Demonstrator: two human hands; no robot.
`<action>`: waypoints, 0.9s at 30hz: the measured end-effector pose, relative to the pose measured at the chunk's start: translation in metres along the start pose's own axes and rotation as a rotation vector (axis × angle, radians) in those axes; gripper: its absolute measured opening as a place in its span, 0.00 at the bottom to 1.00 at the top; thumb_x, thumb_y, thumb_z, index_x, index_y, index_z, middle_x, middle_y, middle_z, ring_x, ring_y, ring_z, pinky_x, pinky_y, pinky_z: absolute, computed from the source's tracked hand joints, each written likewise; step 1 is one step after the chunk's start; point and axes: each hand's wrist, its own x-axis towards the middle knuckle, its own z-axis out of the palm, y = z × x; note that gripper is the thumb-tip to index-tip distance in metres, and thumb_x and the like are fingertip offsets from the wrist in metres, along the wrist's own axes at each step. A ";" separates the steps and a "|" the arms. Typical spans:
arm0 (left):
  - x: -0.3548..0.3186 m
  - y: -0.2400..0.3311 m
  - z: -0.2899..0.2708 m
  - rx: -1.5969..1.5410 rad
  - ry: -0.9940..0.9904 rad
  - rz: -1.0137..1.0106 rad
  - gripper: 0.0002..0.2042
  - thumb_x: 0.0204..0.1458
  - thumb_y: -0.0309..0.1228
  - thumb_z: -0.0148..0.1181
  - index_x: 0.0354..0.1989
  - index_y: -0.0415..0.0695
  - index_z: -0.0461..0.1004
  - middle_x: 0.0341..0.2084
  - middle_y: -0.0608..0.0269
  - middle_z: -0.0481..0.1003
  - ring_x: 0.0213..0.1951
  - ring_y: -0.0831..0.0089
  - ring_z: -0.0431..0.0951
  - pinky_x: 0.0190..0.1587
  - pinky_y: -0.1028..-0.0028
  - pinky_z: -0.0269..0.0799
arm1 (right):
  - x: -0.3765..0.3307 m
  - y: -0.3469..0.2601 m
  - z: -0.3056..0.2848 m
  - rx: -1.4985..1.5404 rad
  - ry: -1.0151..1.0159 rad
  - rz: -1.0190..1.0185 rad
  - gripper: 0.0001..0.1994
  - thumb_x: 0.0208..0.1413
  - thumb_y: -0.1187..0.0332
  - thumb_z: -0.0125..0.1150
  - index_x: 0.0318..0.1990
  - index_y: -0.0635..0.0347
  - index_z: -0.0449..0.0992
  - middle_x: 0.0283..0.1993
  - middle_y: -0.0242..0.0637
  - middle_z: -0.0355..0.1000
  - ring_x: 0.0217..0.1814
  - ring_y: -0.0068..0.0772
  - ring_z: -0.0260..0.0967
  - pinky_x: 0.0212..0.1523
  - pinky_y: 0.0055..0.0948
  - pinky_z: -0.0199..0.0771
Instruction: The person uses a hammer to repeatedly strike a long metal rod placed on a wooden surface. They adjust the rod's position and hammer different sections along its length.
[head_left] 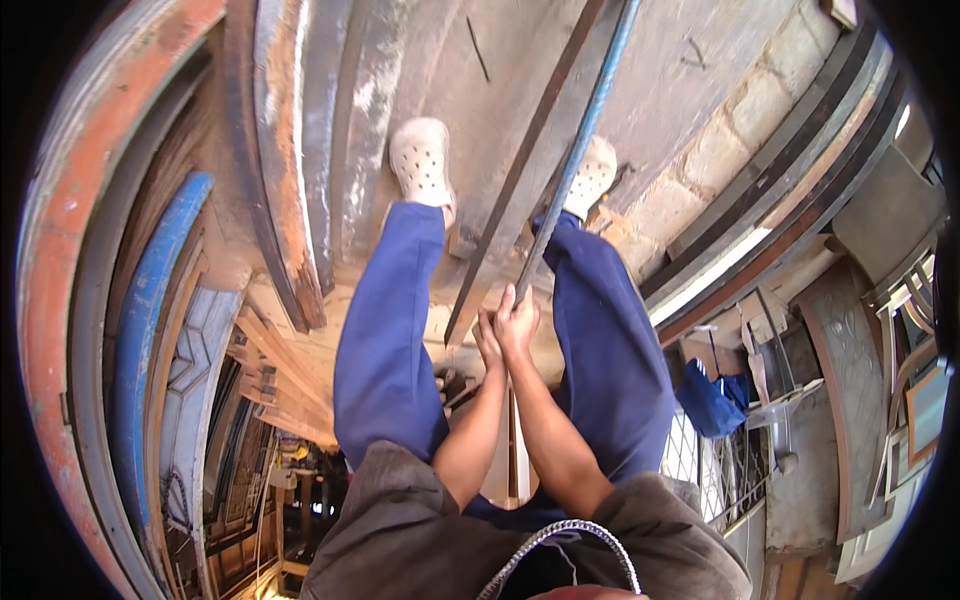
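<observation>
A long, thin metal bar [590,120], blue toward its far end and grey nearer me, runs from my hands up past the top edge of the view. My right hand [518,320] is closed around its near part. Pressed up against it from the left is my left hand [488,341], its fingers partly hidden but apparently wrapped on the same bar. Just left of the bar, a long dark flat strip [522,170] slants the same way and ends a little beyond my left hand, not touching it.
My feet, in pale clogs [421,165], stand apart on a grey surface. Orange-and-grey beams [275,130] and a blue curved piece [150,340] line the left, above stacked wood strips [285,370]. Concrete blocks [715,150], long bars and a blue bag [712,398] are at right.
</observation>
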 end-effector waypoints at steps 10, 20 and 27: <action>-0.226 0.104 0.001 0.329 -0.062 0.064 0.32 0.66 0.51 0.34 0.31 0.32 0.75 0.23 0.56 0.75 0.30 0.73 0.74 0.34 0.65 0.68 | -0.095 -0.100 -0.141 -0.211 -0.059 0.108 0.19 0.64 0.55 0.47 0.39 0.66 0.72 0.19 0.51 0.70 0.23 0.56 0.72 0.27 0.45 0.69; -0.214 0.117 -0.007 0.350 -0.084 0.081 0.25 0.66 0.44 0.42 0.30 0.33 0.76 0.21 0.66 0.75 0.27 0.78 0.72 0.28 0.71 0.67 | -0.091 -0.134 -0.148 -0.161 -0.168 0.189 0.23 0.62 0.51 0.46 0.39 0.68 0.72 0.22 0.57 0.73 0.29 0.62 0.73 0.33 0.55 0.70; -0.064 0.024 -0.001 0.371 -0.134 0.296 0.13 0.60 0.31 0.50 0.26 0.35 0.73 0.23 0.73 0.71 0.28 0.83 0.66 0.27 0.73 0.65 | -0.009 -0.042 -0.037 -0.140 0.178 -0.018 0.20 0.62 0.56 0.50 0.44 0.69 0.68 0.29 0.61 0.71 0.34 0.64 0.70 0.37 0.52 0.68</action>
